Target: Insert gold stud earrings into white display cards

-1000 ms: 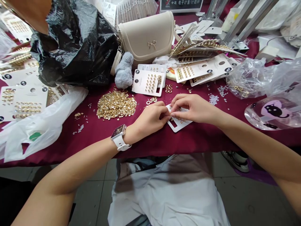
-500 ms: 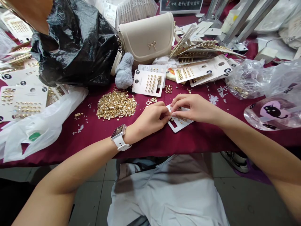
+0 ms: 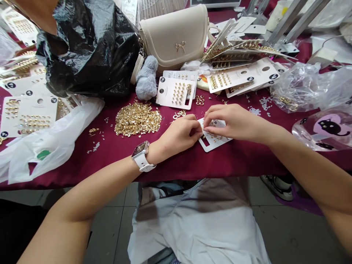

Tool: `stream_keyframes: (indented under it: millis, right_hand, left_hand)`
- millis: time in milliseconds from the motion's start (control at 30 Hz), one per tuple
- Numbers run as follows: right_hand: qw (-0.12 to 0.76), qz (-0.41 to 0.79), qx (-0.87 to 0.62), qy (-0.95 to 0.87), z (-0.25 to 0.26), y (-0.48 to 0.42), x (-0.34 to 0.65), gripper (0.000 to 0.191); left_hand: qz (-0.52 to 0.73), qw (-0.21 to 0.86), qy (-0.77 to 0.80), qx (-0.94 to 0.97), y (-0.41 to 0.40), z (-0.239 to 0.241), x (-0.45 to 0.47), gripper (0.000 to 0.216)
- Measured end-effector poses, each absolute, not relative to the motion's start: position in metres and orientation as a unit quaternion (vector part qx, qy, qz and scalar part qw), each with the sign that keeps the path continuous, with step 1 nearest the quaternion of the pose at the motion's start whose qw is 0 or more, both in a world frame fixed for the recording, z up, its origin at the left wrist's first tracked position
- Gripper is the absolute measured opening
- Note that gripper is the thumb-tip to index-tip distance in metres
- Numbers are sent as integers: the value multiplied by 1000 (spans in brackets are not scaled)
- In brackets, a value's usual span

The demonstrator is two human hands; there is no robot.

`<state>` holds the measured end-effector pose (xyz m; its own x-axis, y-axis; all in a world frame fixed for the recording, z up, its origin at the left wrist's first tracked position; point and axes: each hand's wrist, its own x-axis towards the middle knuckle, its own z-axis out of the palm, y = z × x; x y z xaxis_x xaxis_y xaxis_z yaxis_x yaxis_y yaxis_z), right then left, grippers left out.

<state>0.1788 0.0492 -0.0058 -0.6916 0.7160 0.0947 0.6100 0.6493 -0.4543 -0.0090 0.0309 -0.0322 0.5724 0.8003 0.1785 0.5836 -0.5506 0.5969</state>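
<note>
White plastic bag far left on maroon-clothed bench. Loose gold earring pile just left of left hand, white smartwatch on wrist. Left fingers pressed together at white earring card, card lying on bench between hands. Right fingers pinching over card, held piece too small to tell; right hand beside. Clear plastic bag far right.
</note>
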Motion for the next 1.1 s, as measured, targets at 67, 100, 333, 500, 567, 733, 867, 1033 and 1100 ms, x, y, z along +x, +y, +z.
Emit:
stream_keyframes:
  millis: [67,100,333,500,567,733,867,1033,1100]
  right_hand:
    - [116,180,-355,-910,-6,50,178,13]
    - [104,169,-341,-919,-6,51,179,15]
    - [57,36,-238,-969,-1,57,179,27]
    - [71,47,-294,-952,-1,52,180,23]
    - [76,78,-335,-936,-4,50,180,23]
    - [82,117,-364,-920,-7,48,179,20]
    - [96,87,-264,-956,-8,49,179,29]
    - [118,83,-250,-957,-10,50,182,28]
    - [125,94,-263,-952,-11,49,183,25]
  left_hand:
    - [222,241,403,855,31,-33,-9,8]
    - [223,239,400,856,31,-33,-9,8]
    - [218,222,389,867,32,-36,-8,10]
    - [222,220,389,867,33,-35,-7,10]
    - [223,220,389,866,33,-35,-7,8]
    - [216,217,393,867,34,-35,-7,8]
    - [215,213,384,872,34,-35,-8,10]
    - [209,210,383,875,35,-34,-7,10]
    - [211,208,381,876,35,-35,-7,10]
